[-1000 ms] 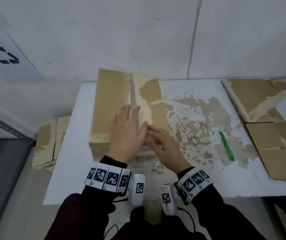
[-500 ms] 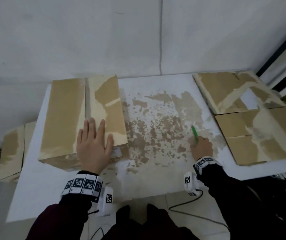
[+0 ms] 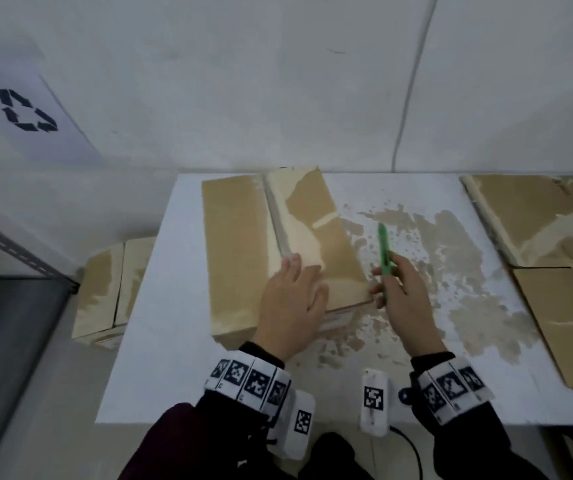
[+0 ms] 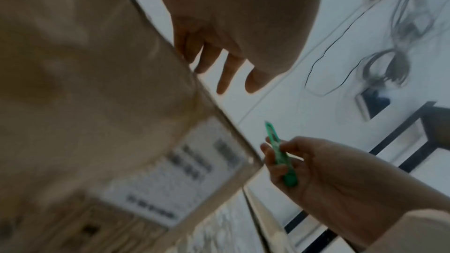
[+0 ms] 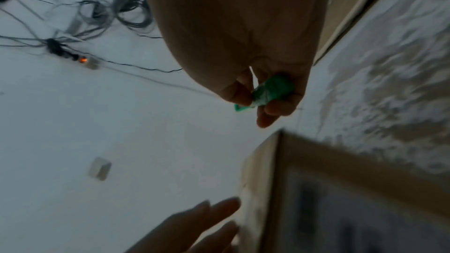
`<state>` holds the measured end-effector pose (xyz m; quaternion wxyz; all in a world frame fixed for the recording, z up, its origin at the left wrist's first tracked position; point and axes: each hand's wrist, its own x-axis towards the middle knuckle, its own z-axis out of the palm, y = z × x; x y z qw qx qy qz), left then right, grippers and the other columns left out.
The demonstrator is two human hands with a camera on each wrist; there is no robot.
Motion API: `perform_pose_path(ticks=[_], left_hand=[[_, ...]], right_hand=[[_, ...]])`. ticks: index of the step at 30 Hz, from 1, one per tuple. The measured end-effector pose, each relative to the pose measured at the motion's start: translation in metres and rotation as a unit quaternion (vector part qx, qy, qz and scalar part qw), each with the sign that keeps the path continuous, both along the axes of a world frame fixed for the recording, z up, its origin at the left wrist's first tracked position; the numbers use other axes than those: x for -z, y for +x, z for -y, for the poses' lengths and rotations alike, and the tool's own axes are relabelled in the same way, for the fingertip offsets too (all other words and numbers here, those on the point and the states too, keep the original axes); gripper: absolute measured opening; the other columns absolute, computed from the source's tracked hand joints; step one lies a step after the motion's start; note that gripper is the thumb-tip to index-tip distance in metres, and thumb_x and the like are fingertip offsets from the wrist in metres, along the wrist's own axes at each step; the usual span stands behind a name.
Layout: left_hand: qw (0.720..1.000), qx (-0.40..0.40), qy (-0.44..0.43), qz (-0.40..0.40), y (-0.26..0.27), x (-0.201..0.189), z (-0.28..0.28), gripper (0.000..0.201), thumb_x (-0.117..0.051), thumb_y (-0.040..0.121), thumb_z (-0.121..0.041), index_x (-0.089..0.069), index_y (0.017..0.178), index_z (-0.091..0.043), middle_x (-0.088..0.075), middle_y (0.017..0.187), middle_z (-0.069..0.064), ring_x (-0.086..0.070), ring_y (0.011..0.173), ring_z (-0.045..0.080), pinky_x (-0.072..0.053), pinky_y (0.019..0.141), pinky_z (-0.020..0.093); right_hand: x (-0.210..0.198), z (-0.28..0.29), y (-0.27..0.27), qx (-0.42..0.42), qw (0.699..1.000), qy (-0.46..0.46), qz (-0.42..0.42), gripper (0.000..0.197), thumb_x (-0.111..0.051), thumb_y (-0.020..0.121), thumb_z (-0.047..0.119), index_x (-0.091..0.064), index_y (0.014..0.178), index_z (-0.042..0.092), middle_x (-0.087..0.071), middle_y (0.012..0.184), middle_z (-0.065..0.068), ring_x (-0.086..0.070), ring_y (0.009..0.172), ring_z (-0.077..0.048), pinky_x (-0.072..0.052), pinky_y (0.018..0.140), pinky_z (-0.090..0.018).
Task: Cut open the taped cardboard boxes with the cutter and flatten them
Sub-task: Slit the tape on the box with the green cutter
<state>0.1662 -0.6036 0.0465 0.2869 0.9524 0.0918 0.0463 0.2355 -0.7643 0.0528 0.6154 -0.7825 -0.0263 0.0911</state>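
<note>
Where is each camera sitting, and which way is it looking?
Head: worn on the head, looking down at the table; shows both sleeves, left hand flat on the cardboard box, right hand holding the green cutter.
Left wrist: looks along the left hand's fingers, past the box edge.
Right wrist: looks along the right hand gripping the cutter.
Shared: all three show the cutter, the box and both hands.

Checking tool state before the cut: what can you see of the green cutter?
The green cutter is a slim, pen-like plastic stick. The right hand grips its lower half, thumb and fingers curled round it, tip pointing up and away, raised off the table beside the box's right edge, not touching the box. Whether the blade is out, I cannot tell.
</note>
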Motion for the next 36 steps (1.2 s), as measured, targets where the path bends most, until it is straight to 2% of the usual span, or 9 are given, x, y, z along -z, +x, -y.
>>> perform_pose_path(ticks=[3, 6, 9, 14, 18, 21, 24, 31, 36], left_hand=[[0.998, 0.026, -0.047, 0.027, -0.005, -0.009, -0.04, 0.051, -0.03, 0.093, -0.043, -0.057, 0.127, -0.016, -0.056, 0.133, 0.006, -0.053, 0.121, 0.026, -0.037, 0.104, 0.039], [0.998, 0.014, 0.055, 0.029, -0.014, 0.0, -0.091, 0.068, -0.02, 0.088, -0.053, -0.049, 0.137, -0.016, -0.041, 0.148, 0.006, -0.031, 0.141, 0.022, -0.017, 0.114, 0.041], [0.997, 0.031, 0.058, 0.035, -0.025, 0.022, -0.113, 0.072, -0.021, 0.088, -0.058, -0.036, 0.146, -0.017, -0.023, 0.157, 0.003, -0.012, 0.147, 0.016, -0.014, 0.116, 0.045], [0.996, 0.027, 0.051, 0.072, -0.027, 0.037, -0.11, 0.067, -0.023, 0.091, -0.053, -0.031, 0.148, -0.019, -0.016, 0.158, -0.001, 0.0, 0.145, 0.01, -0.003, 0.117, 0.037], [0.995, 0.028, 0.05, 0.082, -0.025, 0.04, -0.113, 0.062, -0.029, 0.093, -0.047, -0.037, 0.146, -0.016, -0.026, 0.156, 0.004, -0.012, 0.146, 0.018, -0.01, 0.116, 0.045], [0.994, 0.03, 0.06, 0.084, -0.025, 0.041, -0.112, 0.059, -0.032, 0.093, -0.044, -0.041, 0.144, -0.014, -0.032, 0.153, 0.007, -0.021, 0.145, 0.024, -0.013, 0.113, 0.047], [0.994, 0.024, 0.05, 0.09, -0.025, 0.041, -0.111, 0.059, -0.031, 0.093, -0.044, -0.039, 0.145, -0.015, -0.03, 0.154, 0.006, -0.018, 0.146, 0.022, -0.013, 0.115, 0.046], [0.996, 0.01, 0.031, 0.077, -0.026, 0.035, -0.107, 0.065, -0.021, 0.09, -0.048, -0.035, 0.147, -0.017, -0.023, 0.157, 0.002, -0.01, 0.148, 0.018, -0.004, 0.117, 0.038], [0.996, 0.001, 0.039, 0.076, -0.024, 0.036, -0.106, 0.065, -0.022, 0.09, -0.048, -0.038, 0.145, -0.017, -0.026, 0.156, 0.002, -0.013, 0.147, 0.018, -0.004, 0.117, 0.036]], right_hand=[[-0.022, -0.038, -0.007, -0.11, 0.993, -0.038, 0.017, 0.029, -0.037, 0.1, 0.009, -0.048, 0.119, 0.029, -0.062, 0.092, 0.003, -0.054, 0.058, -0.004, -0.045, 0.053, -0.021], [-0.033, -0.067, -0.002, -0.175, 0.977, -0.121, 0.03, 0.032, -0.037, 0.1, 0.014, -0.045, 0.13, 0.024, -0.063, 0.095, 0.002, -0.051, 0.057, -0.007, -0.04, 0.05, -0.018], [-0.046, -0.105, 0.024, -0.215, 0.943, -0.245, 0.068, 0.037, -0.035, 0.099, 0.011, -0.044, 0.135, 0.014, -0.063, 0.102, -0.006, -0.047, 0.06, -0.01, -0.036, 0.053, -0.019], [-0.058, -0.177, 0.078, -0.261, 0.857, -0.427, 0.12, 0.035, -0.033, 0.095, 0.003, -0.05, 0.125, -0.003, -0.057, 0.121, -0.025, -0.054, 0.107, -0.034, -0.04, 0.085, -0.034], [-0.054, -0.206, 0.105, -0.263, 0.827, -0.477, 0.136, 0.038, -0.032, 0.094, 0.001, -0.052, 0.127, 0.001, -0.054, 0.129, -0.02, -0.051, 0.115, -0.033, -0.037, 0.083, -0.029], [-0.051, -0.213, 0.117, -0.251, 0.819, -0.497, 0.138, 0.044, -0.036, 0.093, 0.0, -0.051, 0.133, 0.01, -0.051, 0.136, -0.013, -0.05, 0.121, -0.029, -0.037, 0.09, -0.026], [-0.052, -0.215, 0.12, -0.241, 0.812, -0.513, 0.141, 0.046, -0.037, 0.093, -0.002, -0.051, 0.134, 0.013, -0.049, 0.139, -0.012, -0.047, 0.124, -0.029, -0.037, 0.098, -0.03], [-0.062, -0.224, 0.115, -0.234, 0.777, -0.559, 0.169, 0.038, -0.038, 0.092, 0.001, -0.061, 0.121, 0.009, -0.058, 0.125, -0.015, -0.056, 0.112, -0.032, -0.046, 0.097, -0.041], [-0.068, -0.221, 0.113, -0.261, 0.759, -0.577, 0.154, 0.036, -0.041, 0.092, -0.002, -0.061, 0.121, 0.006, -0.058, 0.126, -0.015, -0.056, 0.114, -0.03, -0.046, 0.09, -0.033]])
